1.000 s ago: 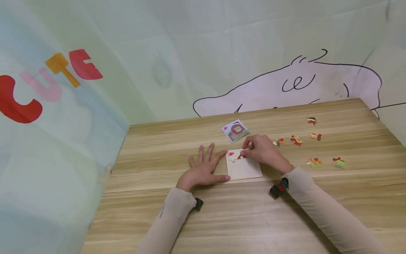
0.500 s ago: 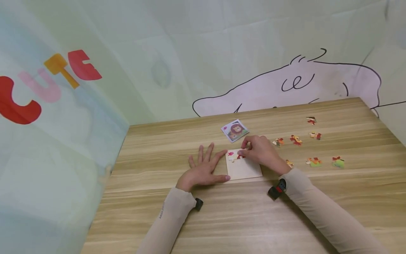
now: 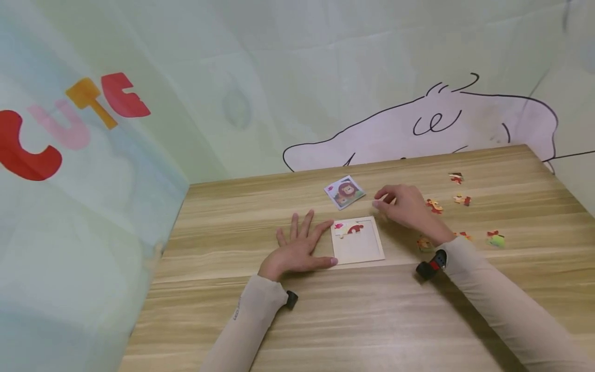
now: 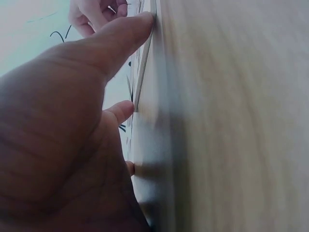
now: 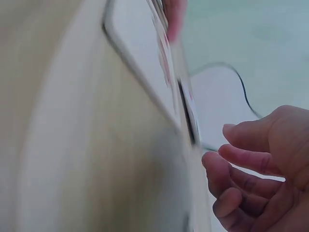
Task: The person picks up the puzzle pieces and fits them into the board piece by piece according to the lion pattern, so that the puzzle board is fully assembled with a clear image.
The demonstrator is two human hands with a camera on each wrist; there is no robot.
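The head view shows the whole board [image 3: 357, 251], with puzzle pieces [image 3: 355, 230] in its far left corner. The picture card [image 3: 345, 191] lies just beyond the board, and loose pieces [image 3: 434, 206] lie to its right. The left hand [image 3: 299, 253] spreads flat at the board's left, grasping nothing; only the left wrist view shows the thumb against the board's edge up close. The right hand [image 3: 403, 206] is right of the board; the right wrist view reveals loosely curled fingers [image 5: 219, 171], with nothing between them and the thumb.
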